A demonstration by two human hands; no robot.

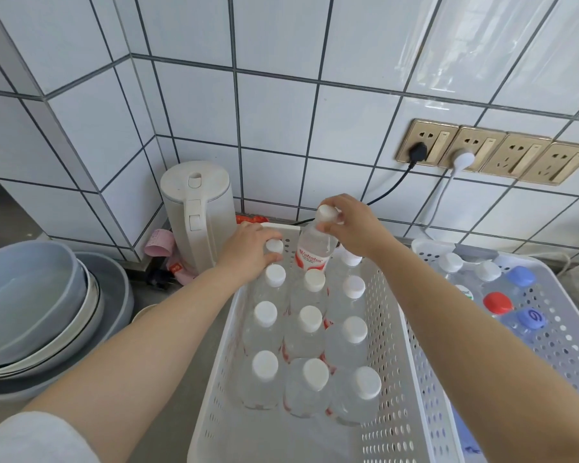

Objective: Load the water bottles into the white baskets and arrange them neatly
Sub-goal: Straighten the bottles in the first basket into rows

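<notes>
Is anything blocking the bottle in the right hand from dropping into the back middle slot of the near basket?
Nothing visible does. The right hand holds the tilted bottle by its neck over the back-row gap; the left hand grips the neighbouring bottle beside it, not in it.

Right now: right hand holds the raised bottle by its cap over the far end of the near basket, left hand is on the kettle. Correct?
Not quite. The head view shows the left hand on the white cap of a far-left bottle in the near basket, not on the kettle, which stands untouched behind. The rest holds: the right hand holds the raised bottle by its cap over the basket's far end.
</notes>
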